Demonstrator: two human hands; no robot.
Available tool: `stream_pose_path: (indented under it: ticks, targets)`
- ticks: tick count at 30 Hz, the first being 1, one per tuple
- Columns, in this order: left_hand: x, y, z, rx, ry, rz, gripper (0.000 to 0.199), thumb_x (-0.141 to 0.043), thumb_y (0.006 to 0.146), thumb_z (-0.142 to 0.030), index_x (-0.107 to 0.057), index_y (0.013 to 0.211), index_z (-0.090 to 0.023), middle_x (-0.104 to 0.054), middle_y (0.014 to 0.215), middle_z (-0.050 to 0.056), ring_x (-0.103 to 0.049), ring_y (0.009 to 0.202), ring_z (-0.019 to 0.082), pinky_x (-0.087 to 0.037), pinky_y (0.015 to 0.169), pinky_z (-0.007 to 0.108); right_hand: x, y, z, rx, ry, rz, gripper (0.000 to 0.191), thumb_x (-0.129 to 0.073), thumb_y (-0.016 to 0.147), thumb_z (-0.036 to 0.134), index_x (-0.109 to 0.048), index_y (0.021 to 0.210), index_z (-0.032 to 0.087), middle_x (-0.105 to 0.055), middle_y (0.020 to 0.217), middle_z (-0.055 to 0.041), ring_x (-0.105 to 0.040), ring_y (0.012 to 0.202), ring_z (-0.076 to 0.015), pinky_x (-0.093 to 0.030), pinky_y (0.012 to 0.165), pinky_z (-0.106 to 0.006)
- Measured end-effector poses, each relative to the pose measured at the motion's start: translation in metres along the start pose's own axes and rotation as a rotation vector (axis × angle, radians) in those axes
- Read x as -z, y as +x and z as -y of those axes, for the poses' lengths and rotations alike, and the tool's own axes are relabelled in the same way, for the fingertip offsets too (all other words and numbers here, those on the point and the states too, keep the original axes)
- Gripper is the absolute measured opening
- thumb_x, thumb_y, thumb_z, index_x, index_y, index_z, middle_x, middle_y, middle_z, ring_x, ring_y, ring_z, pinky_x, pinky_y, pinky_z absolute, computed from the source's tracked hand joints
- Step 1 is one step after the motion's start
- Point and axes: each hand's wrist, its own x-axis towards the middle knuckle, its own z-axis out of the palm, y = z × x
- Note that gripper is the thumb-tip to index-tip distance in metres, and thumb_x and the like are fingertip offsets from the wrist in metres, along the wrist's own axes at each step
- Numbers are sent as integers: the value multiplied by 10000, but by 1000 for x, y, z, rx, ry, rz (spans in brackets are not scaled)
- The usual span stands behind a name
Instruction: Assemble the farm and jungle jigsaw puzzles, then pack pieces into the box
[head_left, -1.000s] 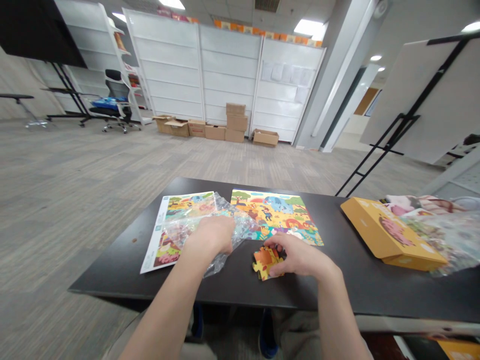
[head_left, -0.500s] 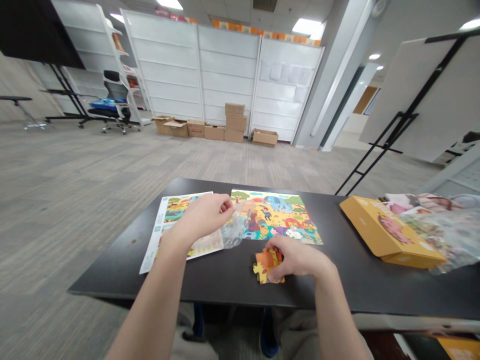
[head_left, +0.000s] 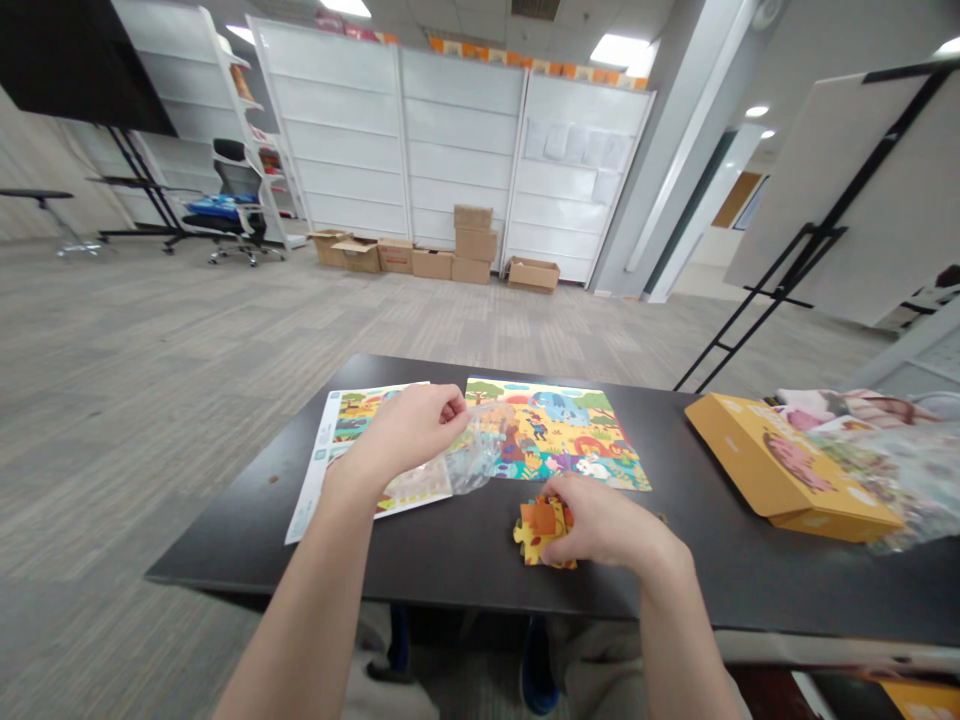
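My left hand [head_left: 420,425] is closed on the edge of a clear plastic bag [head_left: 476,455], which hangs over the printed sheet and the lower left of a colorful animal picture [head_left: 562,425]. My right hand [head_left: 592,520] has its thumb and fingers round a small stack of orange and yellow puzzle pieces [head_left: 538,530], low over the black table in front of the picture. Under my left forearm lies the white-edged printed sheet [head_left: 319,475], partly hidden.
On the right of the black table [head_left: 225,530] a yellow box [head_left: 795,470] lies beside a clear plastic bag with colorful contents [head_left: 892,470]. Beyond the table are a whiteboard stand, cardboard boxes [head_left: 472,245] and an office chair [head_left: 236,195].
The whole view has shifted slightly, so the table and hands sit a little further right. Both hands keep their hold, with hardly any movement against the table.
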Motion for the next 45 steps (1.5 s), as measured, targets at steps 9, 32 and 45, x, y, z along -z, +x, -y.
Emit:
stream_pose_path:
  ticks: [9,32,45]
  targets:
    - [5,-5,-3,-32,-81,113,190,-511,856,-319,-635,781,-196,-717,795,33,-646,714,177,-460,664,274,3,5,-13,207,161,-37,161,-527,943,373,-549,902,219,-642,920,-51,-583,835,-208,-444,758,-327]
    - [1,-5,-15,-128,-149,176,150,-504,831,-250,-626,766,-193,-714,779,20,-649,702,165,-447,641,256,-38,70,63,448,659,-282,263,-534,941,269,-637,1180,227,-707,1047,-57,-650,1018,-247,-519,918,-374]
    - [27,-11,23,64,-43,-64,289,-506,854,-439,-664,854,-198,-733,815,36,-664,740,200,-483,685,297,-4,36,2,348,431,-372,257,-543,946,274,-687,1149,209,-730,1129,-82,-694,972,-207,-554,889,-366]
